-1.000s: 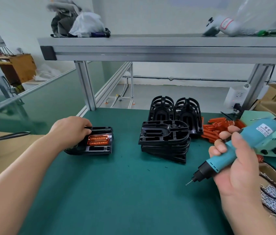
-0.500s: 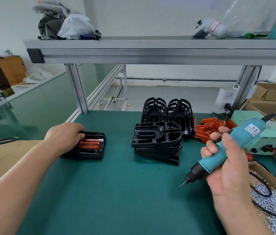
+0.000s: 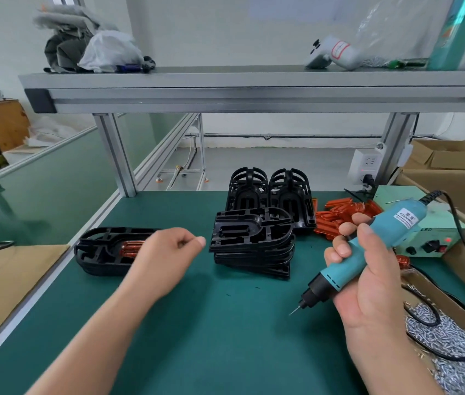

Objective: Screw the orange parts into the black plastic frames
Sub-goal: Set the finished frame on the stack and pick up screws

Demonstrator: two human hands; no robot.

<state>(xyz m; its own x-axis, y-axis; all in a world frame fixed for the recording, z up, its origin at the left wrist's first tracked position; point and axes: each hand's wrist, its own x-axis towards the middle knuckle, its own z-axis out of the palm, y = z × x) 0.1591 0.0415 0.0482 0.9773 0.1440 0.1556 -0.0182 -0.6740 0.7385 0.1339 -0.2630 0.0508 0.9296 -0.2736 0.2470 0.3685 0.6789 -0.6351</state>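
Two hands split the work: the right hand [image 3: 368,275] is wrapped round the blue driver [image 3: 379,240], thumb along its barrel. It holds the tool clear above the mat [image 3: 197,337] with the bit angled down and left, touching nothing. I take that as a ready pose between fastenings rather than a driving one. The left hand [image 3: 168,252] hangs over the mat between two lots of frames, fingers curled in and thumb tip against the forefinger. Nothing shows in it, though something small could be hidden. Just left of it, partly behind the wrist, one frame [image 3: 97,252] lies flat with an orange part [image 3: 127,248] seated in its channel. Whether its screws are in I cannot tell, but its place off to the left suggests a spot for finished pieces. Just right of the hand sits the stack [image 3: 251,243] of bare frames, laid flat within easy reach, with upright frames [image 3: 268,192] stood on edge behind it. Loose orange parts [image 3: 337,215] are heaped against those on the right. The screws [image 3: 453,346] fill a box beside the right forearm, probably kept on the driver's side so the bit can pick one up. Next to the driver, the supply [image 3: 425,238] shows a red lamp lit. The likely next step is taking the top frame off the stack.
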